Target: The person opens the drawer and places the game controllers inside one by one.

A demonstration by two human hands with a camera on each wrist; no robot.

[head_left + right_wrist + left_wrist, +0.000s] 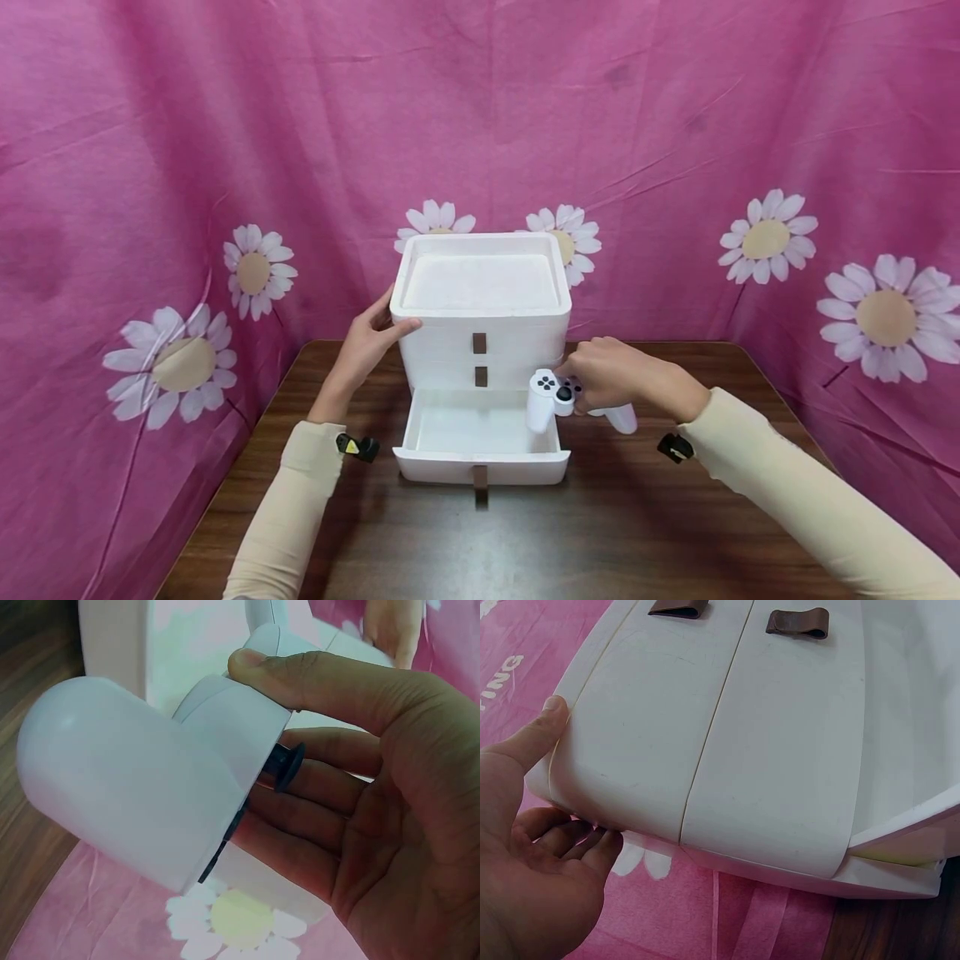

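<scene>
A white drawer unit with brown pull tabs stands on the table, its bottom drawer pulled out. At the unit's upper left corner, my left hand holds on, thumb on the front and fingers against the side. In the left wrist view, the fingertips bend in at that side. My right hand grips a white game controller by its middle, over the right side of the open drawer. The right wrist view shows one rounded controller handle and a black thumbstick close up.
The unit's top is a shallow tray with a raised rim. Beneath everything lies a dark wooden table. A pink cloth with white daisies hangs behind and at both sides. Each sleeve cuff has a small black device.
</scene>
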